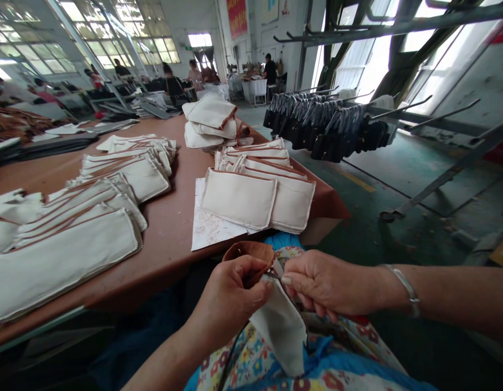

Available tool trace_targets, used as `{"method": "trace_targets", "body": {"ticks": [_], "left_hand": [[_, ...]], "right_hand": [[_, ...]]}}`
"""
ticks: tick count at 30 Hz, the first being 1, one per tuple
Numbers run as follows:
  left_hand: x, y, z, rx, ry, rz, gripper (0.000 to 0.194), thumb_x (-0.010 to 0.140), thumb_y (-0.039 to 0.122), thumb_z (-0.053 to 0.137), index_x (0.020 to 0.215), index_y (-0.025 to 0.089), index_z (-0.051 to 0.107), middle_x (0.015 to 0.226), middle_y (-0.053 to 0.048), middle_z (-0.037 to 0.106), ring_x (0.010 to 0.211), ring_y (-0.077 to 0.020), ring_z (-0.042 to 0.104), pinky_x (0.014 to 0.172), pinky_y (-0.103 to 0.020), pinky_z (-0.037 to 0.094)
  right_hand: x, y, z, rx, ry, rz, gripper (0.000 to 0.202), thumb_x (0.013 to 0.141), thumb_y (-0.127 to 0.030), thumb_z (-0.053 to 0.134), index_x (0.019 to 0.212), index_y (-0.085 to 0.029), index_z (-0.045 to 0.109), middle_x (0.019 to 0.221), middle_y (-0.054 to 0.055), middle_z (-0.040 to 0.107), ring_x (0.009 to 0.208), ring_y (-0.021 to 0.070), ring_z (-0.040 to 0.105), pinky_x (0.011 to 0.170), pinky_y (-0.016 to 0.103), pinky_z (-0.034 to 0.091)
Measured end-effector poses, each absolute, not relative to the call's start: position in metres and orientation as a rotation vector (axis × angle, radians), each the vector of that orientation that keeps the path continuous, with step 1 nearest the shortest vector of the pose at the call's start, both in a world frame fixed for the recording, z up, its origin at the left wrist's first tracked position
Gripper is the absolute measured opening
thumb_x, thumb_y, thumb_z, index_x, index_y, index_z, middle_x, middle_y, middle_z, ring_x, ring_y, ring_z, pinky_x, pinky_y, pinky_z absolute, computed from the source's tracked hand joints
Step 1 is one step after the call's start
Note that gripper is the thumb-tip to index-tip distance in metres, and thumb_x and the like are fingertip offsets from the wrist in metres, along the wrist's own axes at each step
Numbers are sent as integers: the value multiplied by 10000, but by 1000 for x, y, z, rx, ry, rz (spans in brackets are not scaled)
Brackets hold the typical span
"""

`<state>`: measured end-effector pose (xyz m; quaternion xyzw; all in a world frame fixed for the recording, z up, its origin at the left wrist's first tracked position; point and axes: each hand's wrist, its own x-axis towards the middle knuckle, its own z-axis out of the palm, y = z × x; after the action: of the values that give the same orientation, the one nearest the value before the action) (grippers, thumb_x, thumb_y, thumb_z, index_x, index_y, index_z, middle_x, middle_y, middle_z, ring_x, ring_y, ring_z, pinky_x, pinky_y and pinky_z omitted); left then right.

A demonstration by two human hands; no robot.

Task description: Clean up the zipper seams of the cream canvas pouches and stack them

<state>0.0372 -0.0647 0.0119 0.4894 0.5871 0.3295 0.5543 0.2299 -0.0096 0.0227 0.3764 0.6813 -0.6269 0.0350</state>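
Over my lap, my left hand [239,285] pinches a cream fabric pouch [280,326] by its top, where a brown leather edge [249,251] curls up. The pouch's lower end hangs down onto a flowered apron [251,353]. Right beside it, my right hand [322,282] is closed around a slim tool whose dark metal tip meets the pouch near my left fingertips. A bit of red [359,319] shows below my right palm, perhaps the tool's handle. My fingers hide most of the tool, so its kind is unclear.
Stacked cream pouches [239,198] lie on the brown-covered table [174,217], partly over a white sheet [213,233]. More pouches [68,260] spread along the left. Dark items hang on a metal rack [328,125] at right. Several people work in the background.
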Motion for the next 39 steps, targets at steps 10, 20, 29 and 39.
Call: {"method": "trace_targets", "body": {"ticks": [10,20,29,39], "left_hand": [[34,-62,0,999,1317,809,177,687,244,753,738,116,642,635,14,592,545,-75,446,514,-188,335],[24,-71,-20,955,1302,744,132,703,218,751,763,107,712,681,-20,658,582,-95,515,535,-192,378],[23,-69,-10,942,1245,771,179,670,168,782,841,129,746,756,-12,689,611,-84,536,548,-168,397],[27,-69,-10,1021,1259,707,191,695,161,732,880,116,741,768,-15,676,633,-93,526,556,-175,380]], "right_hand": [[227,-12,-10,806,3196,-1115,334,989,-306,421,721,-148,540,691,46,577,601,123,473,573,259,358],[252,-10,38,1123,2321,-2262,420,990,-541,357,848,-177,509,599,-40,493,422,77,456,369,170,350],[236,-2,6,469,3106,-887,254,993,-202,448,757,-134,515,693,-12,526,597,86,427,572,232,306],[236,0,9,397,3163,-590,236,973,-156,450,796,-122,602,716,35,602,629,133,474,603,283,306]]}}
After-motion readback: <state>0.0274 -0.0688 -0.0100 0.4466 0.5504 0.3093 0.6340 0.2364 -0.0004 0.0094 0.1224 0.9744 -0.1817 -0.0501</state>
